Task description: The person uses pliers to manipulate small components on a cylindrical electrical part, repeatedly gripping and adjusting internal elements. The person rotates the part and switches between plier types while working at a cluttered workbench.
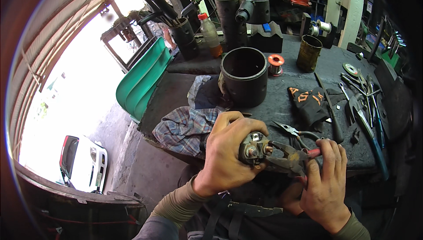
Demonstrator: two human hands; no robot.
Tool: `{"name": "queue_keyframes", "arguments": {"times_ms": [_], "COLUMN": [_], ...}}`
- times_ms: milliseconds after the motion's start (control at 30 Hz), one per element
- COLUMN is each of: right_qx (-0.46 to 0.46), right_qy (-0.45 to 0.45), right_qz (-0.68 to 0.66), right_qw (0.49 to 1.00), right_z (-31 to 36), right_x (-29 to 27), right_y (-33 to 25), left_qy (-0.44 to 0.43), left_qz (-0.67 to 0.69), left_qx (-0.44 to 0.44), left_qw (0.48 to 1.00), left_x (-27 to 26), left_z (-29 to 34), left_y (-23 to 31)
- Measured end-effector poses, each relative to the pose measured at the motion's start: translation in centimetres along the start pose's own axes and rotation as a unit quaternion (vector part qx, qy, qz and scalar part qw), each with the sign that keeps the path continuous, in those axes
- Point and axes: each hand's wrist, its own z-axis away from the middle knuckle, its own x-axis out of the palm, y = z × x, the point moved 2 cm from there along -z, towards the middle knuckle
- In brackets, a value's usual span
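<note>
My left hand is closed round a dark cylindrical starter solenoid, its end with copper-coloured terminal studs turned up toward me. My right hand grips red-handled pliers, whose worn jaws reach left to the stud nearest them. Whether the jaws bite on the stud or only touch it I cannot tell. Both hands are held over the near edge of the dark workbench. Just beyond the pliers lie long-nose pliers with their jaws apart. A checked cloth lies beside my left hand.
A wide black metal cylinder stands mid-bench, with a solder spool and a rusty can behind. Wrenches and other tools crowd the right side near a dark printed cloth. A bottle stands at the back left.
</note>
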Motion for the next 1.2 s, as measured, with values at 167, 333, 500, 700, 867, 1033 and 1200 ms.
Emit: {"name": "queue_keyframes", "arguments": {"times_ms": [167,333,500,700,867,1033,1200], "right_qx": [0.004,0.002,-0.031,-0.106,-0.114,-0.030,-0.007], "right_qy": [-0.011,-0.006,0.006,0.021,0.021,0.004,-0.026], "right_qz": [-0.009,0.005,0.021,0.020,-0.007,-0.037,-0.049], "right_qw": [1.000,1.000,0.999,0.994,0.993,0.999,0.998], "right_z": [0.3,0.6,0.6,0.1,-0.3,-0.6,0.1], "right_x": [0.1,0.5,0.7,0.9,1.4,0.1,0.6], "right_y": [-0.2,0.0,0.6,2.1,2.8,0.8,0.3], "left_qy": [0.020,0.010,-0.050,-0.246,-0.260,-0.129,-0.058], "left_qz": [-0.028,-0.029,-0.016,0.082,0.142,0.080,0.054], "left_qx": [0.016,0.026,0.012,0.013,-0.001,-0.040,-0.023], "left_qw": [0.999,0.999,0.999,0.966,0.955,0.988,0.997], "left_x": [0.4,0.5,-0.3,-1.6,-1.4,-1.4,-1.3], "left_z": [0.2,0.2,-0.1,-1.4,-1.3,-0.7,-0.3], "left_y": [0.2,0.3,0.4,-0.7,-1.8,-1.7,-0.9]}}
